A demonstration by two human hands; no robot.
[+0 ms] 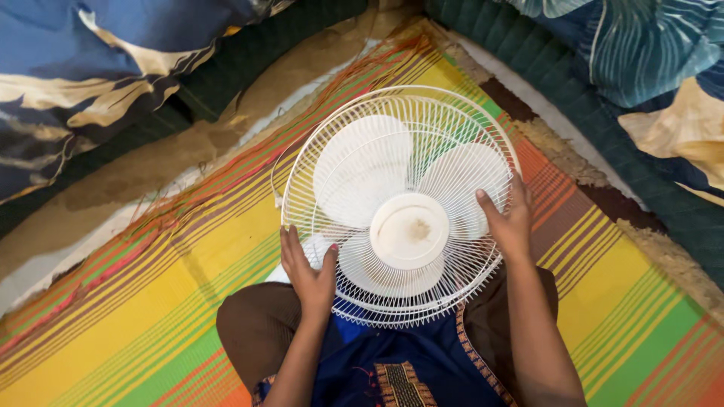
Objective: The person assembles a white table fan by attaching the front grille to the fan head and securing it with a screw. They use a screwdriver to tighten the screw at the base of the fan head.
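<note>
The white fan (400,207), face-up on the striped mat (151,301) before the knees, is grasped at its wire guard by the left hand (308,273) and right hand (507,222). Guard handling appears underway; even pressure on both sides would be called for.

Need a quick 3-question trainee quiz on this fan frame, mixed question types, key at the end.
1. True or false: both hands grip the round white wire-grille fan.
2. The fan lies over which surface? A) striped woven mat B) bare tiles C) wooden table
3. Which hand sits at the grille's lower edge?

Key
1. True: left hand and right hand both grip the grille.
2. A, the yellow, green and orange striped woven mat.
3. Left hand.
</note>
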